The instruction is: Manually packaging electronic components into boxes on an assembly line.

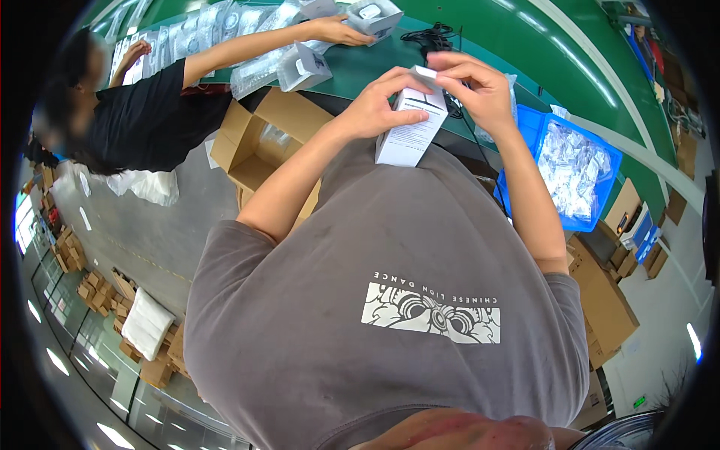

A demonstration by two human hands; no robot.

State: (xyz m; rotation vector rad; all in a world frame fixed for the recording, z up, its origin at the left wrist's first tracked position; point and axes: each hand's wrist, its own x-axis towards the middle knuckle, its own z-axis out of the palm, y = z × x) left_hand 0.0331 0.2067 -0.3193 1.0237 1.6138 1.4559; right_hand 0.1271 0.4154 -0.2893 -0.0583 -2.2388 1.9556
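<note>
A small white matt cardboard carton (411,124) is looking smooth; the blue plastic bin (529,127) is holding glossy clear plastic bags (574,169).

A small white rectangular cardboard box (411,129) with fine dark print on its side stands roughly upright, tilted slightly. Its top flap is raised open. It is held above the green table's near edge.

Single head-worn fisheye view, looking steeply down the wearer's chest, hands and small box (411,127) close below the lens, green desk (480,30) curving along the top, floor at left, dark rim all around
</note>
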